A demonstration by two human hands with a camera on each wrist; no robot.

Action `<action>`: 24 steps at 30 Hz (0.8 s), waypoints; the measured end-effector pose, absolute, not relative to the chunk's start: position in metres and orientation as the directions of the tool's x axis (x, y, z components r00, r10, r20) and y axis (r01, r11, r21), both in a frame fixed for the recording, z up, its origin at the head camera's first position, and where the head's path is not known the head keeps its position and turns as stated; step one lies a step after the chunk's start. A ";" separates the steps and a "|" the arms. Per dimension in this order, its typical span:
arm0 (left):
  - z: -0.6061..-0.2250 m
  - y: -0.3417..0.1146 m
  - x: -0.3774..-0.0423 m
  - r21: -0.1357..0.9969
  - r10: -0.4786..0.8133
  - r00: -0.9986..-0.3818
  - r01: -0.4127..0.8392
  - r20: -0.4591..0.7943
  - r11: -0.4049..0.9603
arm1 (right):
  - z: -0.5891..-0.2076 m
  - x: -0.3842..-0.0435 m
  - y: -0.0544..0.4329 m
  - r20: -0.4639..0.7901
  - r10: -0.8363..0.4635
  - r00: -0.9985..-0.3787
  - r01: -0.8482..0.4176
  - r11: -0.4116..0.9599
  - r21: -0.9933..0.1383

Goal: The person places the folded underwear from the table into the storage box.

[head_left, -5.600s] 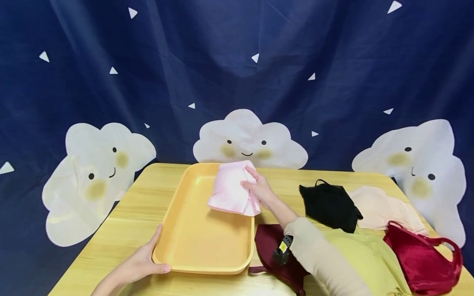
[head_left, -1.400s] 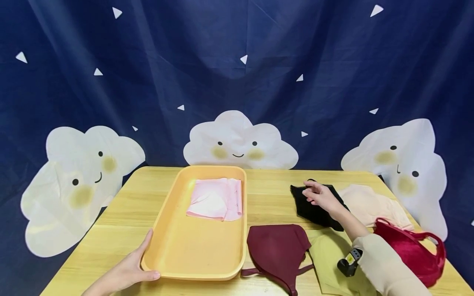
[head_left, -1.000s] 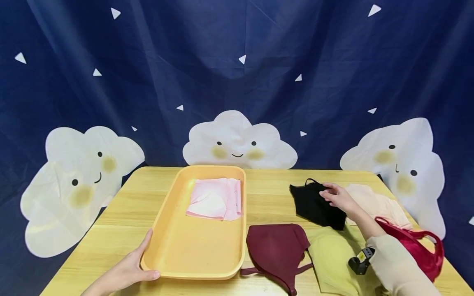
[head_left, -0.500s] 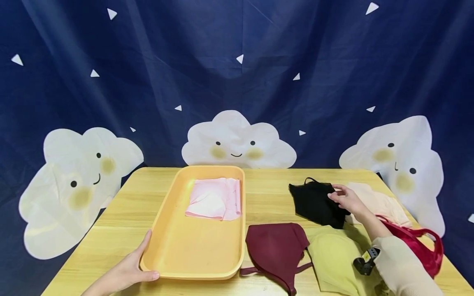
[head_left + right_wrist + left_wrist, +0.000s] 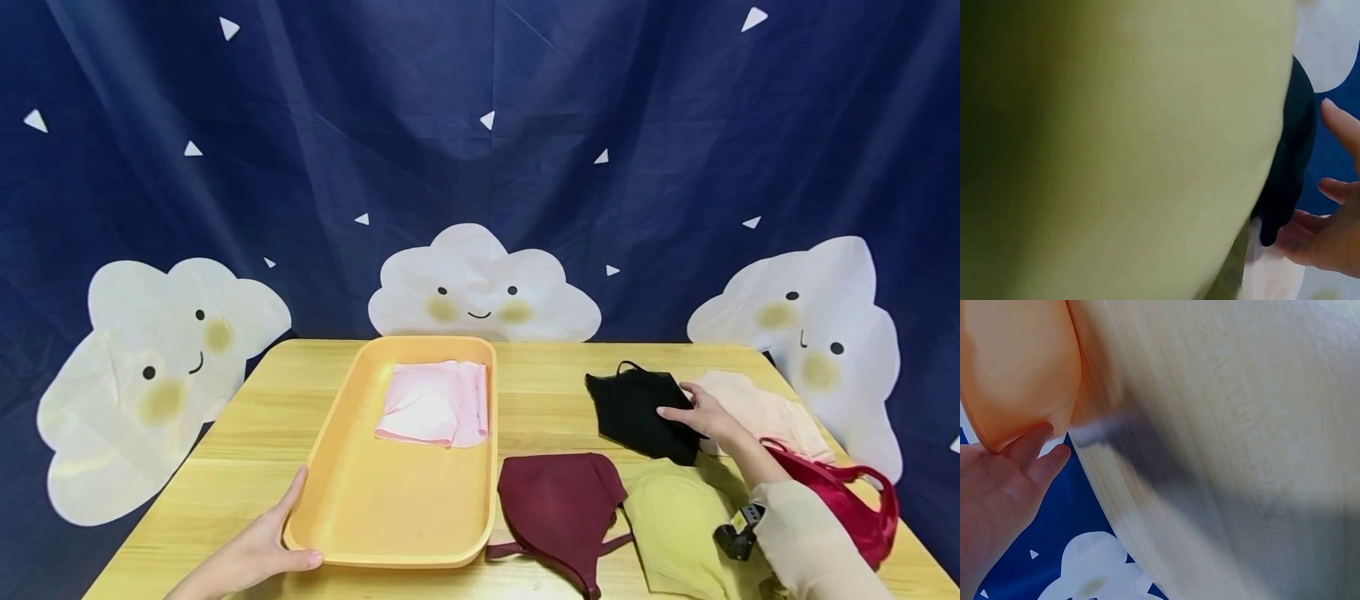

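At the near left corner of the yellow plastic tray (image 5: 405, 508), my left hand (image 5: 258, 542) grips the rim, thumb on the front edge and fingers along the left side. The left wrist view shows this hand (image 5: 1007, 484) against the tray's wall (image 5: 1022, 369). My right hand (image 5: 708, 417) is at the right edge of a folded black strappy top (image 5: 637, 412), its thumb over the fabric and its fingers spread. In the right wrist view the fingers (image 5: 1300, 240) meet the dark edge of that top (image 5: 1291, 150). Folded pink cloth (image 5: 431, 404) lies in the tray's far right part.
A maroon bra (image 5: 558, 508) lies right of the tray. Beside it is a yellow-green garment (image 5: 675, 521), which fills much of the right wrist view. A pale peach garment (image 5: 765, 412) and a red velvet bra (image 5: 843, 508) lie further right on the wooden table (image 5: 555, 375).
The pink cloth, earlier in my right hand, now lies in the tray. My right hand has moved across to the black top's right edge and lowered. My left hand stays at the tray's corner.
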State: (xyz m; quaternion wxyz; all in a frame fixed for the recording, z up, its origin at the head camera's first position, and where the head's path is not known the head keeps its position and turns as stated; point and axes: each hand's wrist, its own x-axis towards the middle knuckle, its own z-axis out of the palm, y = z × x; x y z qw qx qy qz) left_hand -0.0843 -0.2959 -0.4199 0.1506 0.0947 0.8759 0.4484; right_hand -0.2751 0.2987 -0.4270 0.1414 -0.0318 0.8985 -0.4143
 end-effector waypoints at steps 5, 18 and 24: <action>-0.420 -0.296 -0.083 0.815 0.303 -0.935 0.027 -0.184 0.578 | -0.426 -0.277 0.290 -0.293 -0.195 -0.936 0.085 0.683 -0.725; -0.419 -0.296 -0.084 0.794 0.293 -0.932 0.008 -0.216 0.608 | -0.429 -0.284 0.279 -0.356 -0.163 -0.920 0.153 0.688 -0.710; -0.417 -0.296 -0.084 0.793 0.287 -0.928 -0.016 -0.239 0.610 | -0.427 -0.286 0.280 -0.376 -0.102 -0.921 0.217 0.669 -0.711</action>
